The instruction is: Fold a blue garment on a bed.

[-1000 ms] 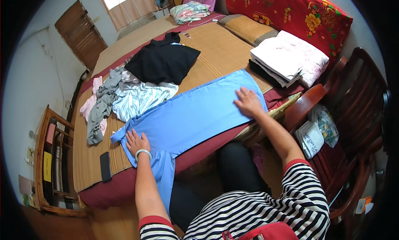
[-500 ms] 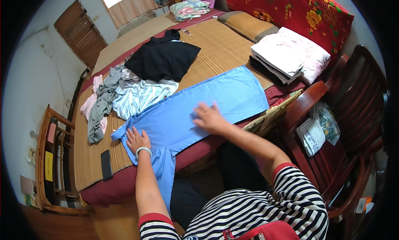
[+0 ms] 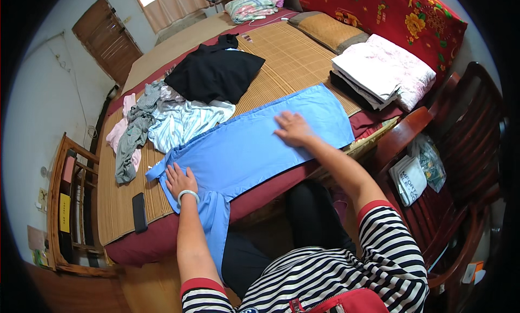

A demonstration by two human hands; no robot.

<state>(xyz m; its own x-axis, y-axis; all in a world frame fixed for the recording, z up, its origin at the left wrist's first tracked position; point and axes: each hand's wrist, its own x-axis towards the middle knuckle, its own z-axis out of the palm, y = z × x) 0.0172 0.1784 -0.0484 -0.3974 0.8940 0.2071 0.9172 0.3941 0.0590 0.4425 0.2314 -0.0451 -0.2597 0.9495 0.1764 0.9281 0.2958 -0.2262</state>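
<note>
Both hands lie flat, grips wide, holding nothing, on the blue shirt (image 3: pixel 254 145) spread across the bed (image 3: pixel 292 58): left hand (image 3: pixel 180 179) at its near end, right hand (image 3: pixel 292 129) mid-cloth.

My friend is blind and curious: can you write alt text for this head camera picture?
A person presses both palms flat on a blue garment spread across a bed's woven mat: left hand near its hanging end, right hand mid-cloth. Behind lie a black garment, a heap of striped and grey clothes and folded white linen.
</note>
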